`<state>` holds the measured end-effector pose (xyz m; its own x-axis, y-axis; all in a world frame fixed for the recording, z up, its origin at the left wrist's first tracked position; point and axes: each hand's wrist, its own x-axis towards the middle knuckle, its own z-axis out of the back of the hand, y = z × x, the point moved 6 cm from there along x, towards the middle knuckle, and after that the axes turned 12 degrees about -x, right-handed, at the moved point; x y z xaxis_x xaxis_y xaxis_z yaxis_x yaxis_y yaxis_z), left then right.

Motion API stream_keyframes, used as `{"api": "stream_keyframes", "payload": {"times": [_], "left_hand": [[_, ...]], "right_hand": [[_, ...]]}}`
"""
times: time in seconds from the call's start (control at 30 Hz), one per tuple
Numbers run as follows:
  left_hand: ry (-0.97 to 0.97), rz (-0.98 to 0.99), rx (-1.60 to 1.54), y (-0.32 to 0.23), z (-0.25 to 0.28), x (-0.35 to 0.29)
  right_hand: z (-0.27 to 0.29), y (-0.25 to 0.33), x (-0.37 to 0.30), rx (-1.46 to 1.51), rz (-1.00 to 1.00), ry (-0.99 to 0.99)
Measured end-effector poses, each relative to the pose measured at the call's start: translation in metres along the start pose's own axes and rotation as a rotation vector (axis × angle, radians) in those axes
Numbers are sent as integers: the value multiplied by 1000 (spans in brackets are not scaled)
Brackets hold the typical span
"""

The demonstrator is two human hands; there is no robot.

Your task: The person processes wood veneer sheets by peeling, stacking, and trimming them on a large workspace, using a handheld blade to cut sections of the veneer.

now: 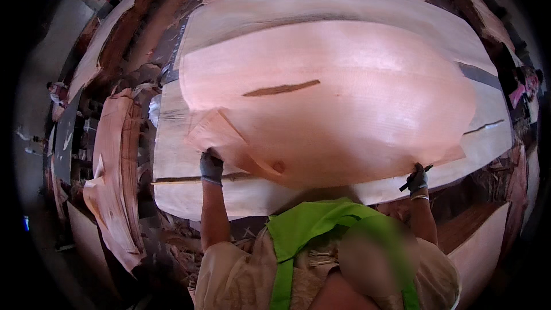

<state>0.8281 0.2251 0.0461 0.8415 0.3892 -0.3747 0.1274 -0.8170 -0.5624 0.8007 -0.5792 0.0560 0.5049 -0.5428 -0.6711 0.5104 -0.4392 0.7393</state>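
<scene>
Taking the middle of the pink veneer sheet [338,109] as the dial, the gloved left hand [211,166] is at eight o'clock, its fingers appearing closed on the near edge, just below a folded corner [217,132]. The gloved right hand [419,179] is at four o'clock, closed around a dark slim tool [414,178] beside the sheet's near right corner; whether it also pinches the veneer, I cannot tell. The sheet spreads beyond both hands over pale veneer [172,155], its near edge curling

Veneer this thin probably tears easily, so an even, gentle pull from both hands suits it best. The fold wants smoothing flat without creasing, the tool's tip is best pointed away from the veneer, and the slit [281,88] between nine and ten o'clock deserves the least strain

The pale layer beneath has its own long split [201,179] at eight o'clock; what carries it is hidden. Between eight and nine o'clock, well apart, a reddish veneer stack [117,166] sags among scraps. Further out, the room is dim and cluttered, with one person [57,92] at nine o'clock and another person [529,82] near three
</scene>
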Motion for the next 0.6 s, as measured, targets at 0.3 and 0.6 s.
{"api": "stream_keyframes", "payload": {"times": [0.3, 0.6], "left_hand": [[-98, -39, 41, 13, 10, -10], [-112, 171, 119, 23, 65, 45]], "right_hand": [[6, -21, 29, -47, 11, 46], [10, -20, 25, 52, 58, 218]]}}
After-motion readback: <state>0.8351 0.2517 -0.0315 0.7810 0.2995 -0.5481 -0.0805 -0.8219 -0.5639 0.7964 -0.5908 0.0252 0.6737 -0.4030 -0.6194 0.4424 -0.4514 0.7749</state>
